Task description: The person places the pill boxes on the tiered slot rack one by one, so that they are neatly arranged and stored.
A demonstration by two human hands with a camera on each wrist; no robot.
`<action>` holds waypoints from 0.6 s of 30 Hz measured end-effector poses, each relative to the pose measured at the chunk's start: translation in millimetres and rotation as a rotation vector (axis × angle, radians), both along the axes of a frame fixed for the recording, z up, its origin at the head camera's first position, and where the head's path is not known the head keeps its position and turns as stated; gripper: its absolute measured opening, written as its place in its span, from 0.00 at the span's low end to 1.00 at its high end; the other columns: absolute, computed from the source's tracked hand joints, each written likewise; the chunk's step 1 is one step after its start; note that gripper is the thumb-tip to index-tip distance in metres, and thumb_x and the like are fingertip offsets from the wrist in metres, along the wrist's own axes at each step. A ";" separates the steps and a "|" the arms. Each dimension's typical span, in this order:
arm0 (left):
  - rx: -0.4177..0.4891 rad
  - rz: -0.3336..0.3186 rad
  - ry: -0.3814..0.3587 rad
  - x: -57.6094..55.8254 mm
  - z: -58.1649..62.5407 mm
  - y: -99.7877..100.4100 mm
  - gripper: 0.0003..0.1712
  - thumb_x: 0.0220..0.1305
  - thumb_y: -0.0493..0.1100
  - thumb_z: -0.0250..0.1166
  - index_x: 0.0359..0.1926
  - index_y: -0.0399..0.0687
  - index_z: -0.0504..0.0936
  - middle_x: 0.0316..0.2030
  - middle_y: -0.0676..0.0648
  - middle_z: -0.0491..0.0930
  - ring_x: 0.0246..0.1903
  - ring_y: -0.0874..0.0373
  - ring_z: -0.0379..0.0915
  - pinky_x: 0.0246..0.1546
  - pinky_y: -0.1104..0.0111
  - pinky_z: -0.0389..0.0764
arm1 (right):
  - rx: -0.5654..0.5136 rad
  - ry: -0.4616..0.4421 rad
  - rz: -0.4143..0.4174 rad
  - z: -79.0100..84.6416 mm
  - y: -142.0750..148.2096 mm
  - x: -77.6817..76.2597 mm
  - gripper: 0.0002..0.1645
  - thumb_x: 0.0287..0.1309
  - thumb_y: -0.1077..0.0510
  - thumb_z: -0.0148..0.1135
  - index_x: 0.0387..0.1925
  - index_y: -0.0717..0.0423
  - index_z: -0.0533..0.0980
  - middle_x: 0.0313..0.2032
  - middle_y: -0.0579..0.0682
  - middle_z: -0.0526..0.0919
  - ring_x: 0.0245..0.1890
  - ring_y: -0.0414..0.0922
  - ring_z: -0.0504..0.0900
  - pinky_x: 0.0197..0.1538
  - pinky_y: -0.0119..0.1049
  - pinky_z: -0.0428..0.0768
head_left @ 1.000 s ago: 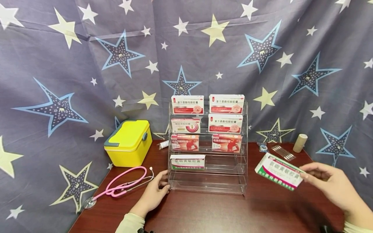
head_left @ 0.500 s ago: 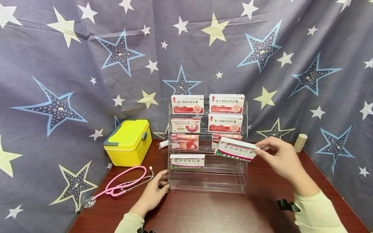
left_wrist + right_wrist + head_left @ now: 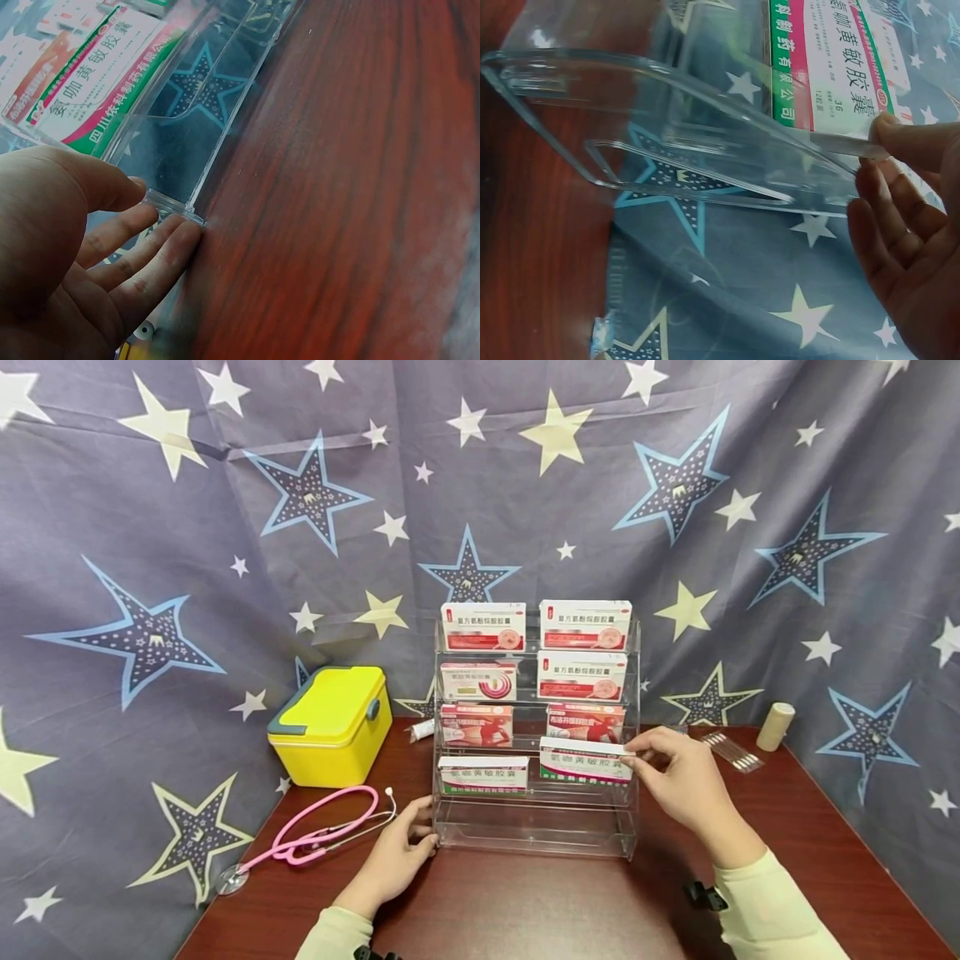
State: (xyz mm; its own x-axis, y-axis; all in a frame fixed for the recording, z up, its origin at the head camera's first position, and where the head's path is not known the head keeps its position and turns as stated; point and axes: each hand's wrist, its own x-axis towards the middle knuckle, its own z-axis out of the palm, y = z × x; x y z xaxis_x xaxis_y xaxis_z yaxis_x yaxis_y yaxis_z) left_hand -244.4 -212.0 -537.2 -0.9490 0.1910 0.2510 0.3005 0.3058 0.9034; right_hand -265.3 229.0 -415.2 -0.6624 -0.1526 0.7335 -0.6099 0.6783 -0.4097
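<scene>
A clear tiered display rack (image 3: 534,843) stands on the table with medicine boxes in its upper tiers. My right hand (image 3: 678,777) pinches the right end of a white, green and magenta medicine box (image 3: 581,764) between thumb and fingers. That box sits at the right of the second tier from the bottom, level with a matching box (image 3: 482,777) on the left. In the right wrist view, the held box (image 3: 829,71) shows its printed front beside the rack's side panel. My left hand (image 3: 401,852) holds the rack's lower left corner, thumb in front, fingers around the side (image 3: 161,255).
A yellow lidded case (image 3: 330,727) and a pink stethoscope (image 3: 300,839) lie left of the rack. At the back right are a beige bandage roll (image 3: 775,727) and a packet of cotton swabs (image 3: 731,752). Red and white boxes (image 3: 585,627) fill upper tiers. A starred curtain hangs behind.
My right hand has carried the green and magenta medicine box leftward from beside the rack into the second tier from the bottom. The left hand has stayed on the rack's corner.
</scene>
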 end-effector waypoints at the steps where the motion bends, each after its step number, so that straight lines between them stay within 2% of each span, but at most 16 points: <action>1: 0.000 -0.001 -0.003 0.2 0.2 -0.1 0.34 0.68 0.23 0.64 0.71 0.45 0.72 0.55 0.33 0.80 0.49 0.41 0.83 0.41 0.63 0.88 | 0.010 0.003 -0.008 -2.1 -0.8 -0.5 0.14 0.51 0.66 0.82 0.34 0.45 0.87 0.31 0.35 0.84 0.23 0.35 0.77 0.29 0.23 0.73; 9: 0.002 -0.004 -0.003 0.7 0.5 -0.1 0.34 0.68 0.23 0.64 0.71 0.45 0.72 0.55 0.32 0.79 0.49 0.40 0.83 0.40 0.63 0.88 | 0.060 0.062 -0.030 -13.2 -5.9 -2.7 0.14 0.50 0.66 0.82 0.34 0.44 0.88 0.34 0.35 0.86 0.23 0.33 0.73 0.29 0.23 0.68; 18: 0.006 -0.010 -0.002 0.0 0.3 -0.3 0.33 0.68 0.23 0.64 0.71 0.44 0.72 0.55 0.32 0.79 0.49 0.39 0.83 0.40 0.64 0.88 | 0.109 0.059 -0.040 -18.3 -5.1 -2.6 0.13 0.51 0.64 0.81 0.34 0.43 0.88 0.35 0.32 0.86 0.23 0.31 0.73 0.28 0.24 0.68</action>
